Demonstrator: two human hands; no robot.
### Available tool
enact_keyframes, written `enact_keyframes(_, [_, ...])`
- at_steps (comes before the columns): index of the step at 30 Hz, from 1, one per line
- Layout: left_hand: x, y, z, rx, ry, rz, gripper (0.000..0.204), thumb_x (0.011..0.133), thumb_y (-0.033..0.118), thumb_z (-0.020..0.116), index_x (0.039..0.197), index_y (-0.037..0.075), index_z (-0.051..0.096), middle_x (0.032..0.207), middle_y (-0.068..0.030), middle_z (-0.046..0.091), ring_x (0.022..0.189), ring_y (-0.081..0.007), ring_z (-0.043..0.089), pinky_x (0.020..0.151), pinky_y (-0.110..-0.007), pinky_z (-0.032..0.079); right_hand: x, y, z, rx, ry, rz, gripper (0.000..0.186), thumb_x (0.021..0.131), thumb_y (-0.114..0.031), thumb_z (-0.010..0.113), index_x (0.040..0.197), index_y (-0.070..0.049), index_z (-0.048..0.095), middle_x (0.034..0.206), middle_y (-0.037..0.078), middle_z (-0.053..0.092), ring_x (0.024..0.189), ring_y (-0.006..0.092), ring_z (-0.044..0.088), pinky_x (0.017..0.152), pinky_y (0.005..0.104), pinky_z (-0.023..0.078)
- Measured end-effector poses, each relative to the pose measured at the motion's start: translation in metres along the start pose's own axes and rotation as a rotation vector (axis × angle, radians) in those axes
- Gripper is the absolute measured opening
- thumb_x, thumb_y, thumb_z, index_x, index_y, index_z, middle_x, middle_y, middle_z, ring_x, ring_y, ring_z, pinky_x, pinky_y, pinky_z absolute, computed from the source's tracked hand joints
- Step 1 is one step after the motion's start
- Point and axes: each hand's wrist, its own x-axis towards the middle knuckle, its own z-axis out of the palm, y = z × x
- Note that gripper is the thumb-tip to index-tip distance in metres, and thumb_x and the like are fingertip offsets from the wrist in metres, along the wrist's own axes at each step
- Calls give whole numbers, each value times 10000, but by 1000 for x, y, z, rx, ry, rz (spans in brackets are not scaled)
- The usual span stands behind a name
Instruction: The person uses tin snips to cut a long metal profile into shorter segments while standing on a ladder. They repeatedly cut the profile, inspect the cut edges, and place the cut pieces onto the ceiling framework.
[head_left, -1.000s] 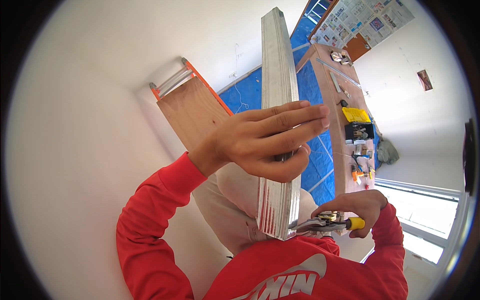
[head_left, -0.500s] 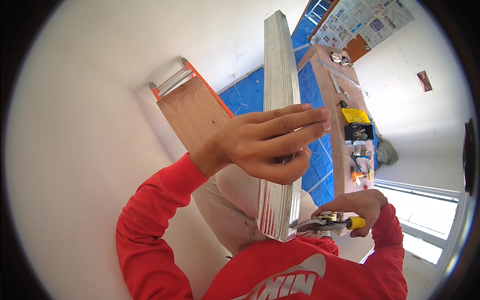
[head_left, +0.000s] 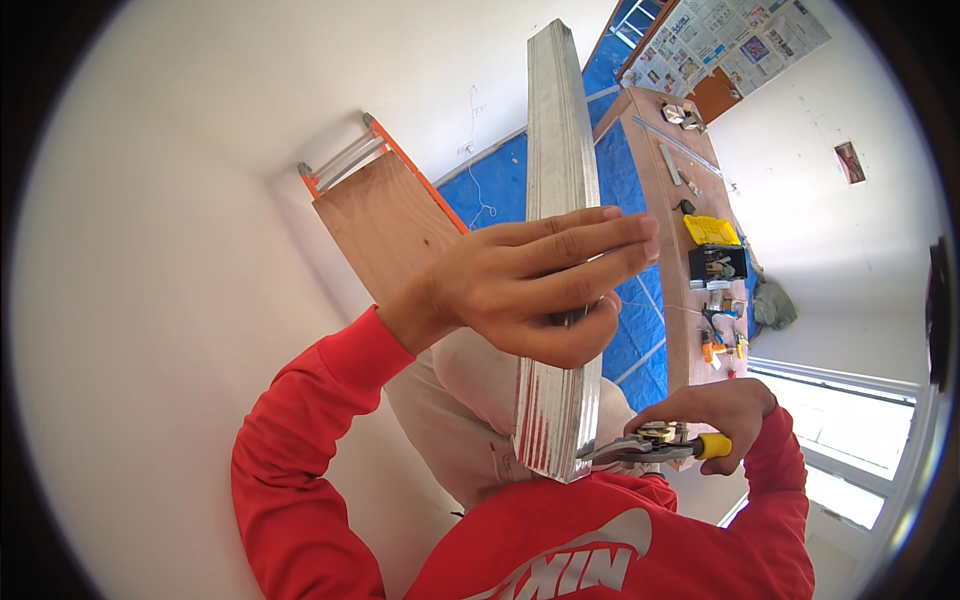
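A long silvery metal channel (head_left: 560,130) runs from the top of the view down to my body, its lower end beside my red top. My left hand (head_left: 540,285) lies across it with fingers curved over it, gripping it below the middle. My right hand (head_left: 720,425) holds metal snips (head_left: 635,448) with a yellow handle at the channel's lower right end, the jaws on its edge. Whether the jaws are closed is too small to tell.
A wooden workbench (head_left: 650,180) at the right carries a yellow-lidded tool box (head_left: 712,230) and tools. An orange-railed platform with a plywood board (head_left: 380,220) stands at left. Blue sheeting (head_left: 618,200) covers the floor. A window (head_left: 840,420) is at lower right.
The channel has shifted very slightly down and right since a second ago, my left hand with it. My right hand and the snips look almost unmoved.
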Motion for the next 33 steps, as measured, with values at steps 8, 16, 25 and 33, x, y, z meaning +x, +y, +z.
enact_keyframes(8, [-6, 3, 2, 30, -21, 8, 356, 826, 14, 757, 1011, 126, 474, 1193, -159, 718, 1141, -351, 726, 1024, -463, 623, 3, -2, 11, 20, 33, 65, 914, 710, -203, 773, 1510, 91, 444, 1142, 178, 721, 968, 249, 695, 902, 364, 538])
enact_keyframes(16, [-22, 12, 9, 39, -15, -23, 376, 829, 108, 788, 1095, 191, 535, 1125, -117, 715, 1157, -311, 713, 997, -431, 632, 34, 7, 56, -70, 219, 31, 877, 746, -207, 793, 1496, 52, 418, 1148, 205, 695, 986, 327, 704, 899, 402, 544])
enact_keyframes(25, [-36, 35, -5, -5, -498, -205, 832, 924, 115, 668, 1617, 437, 338, 849, -37, 619, 609, -227, 636, 545, -376, 518, 75, 24, 85, -181, 472, 117, 846, 728, -209, 796, 1430, 76, 421, 1163, 273, 647, 1054, 436, 666, 928, 458, 531])
enact_keyframes(33, [-30, 31, 6, -541, -529, -637, 812, 990, 39, 578, 1664, 416, 328, 764, -101, 641, 645, -292, 664, 635, -380, 524, 54, 25, 79, -56, 437, 122, 869, 732, -202, 775, 1473, 75, 413, 1174, 240, 660, 1053, 376, 678, 939, 419, 534])
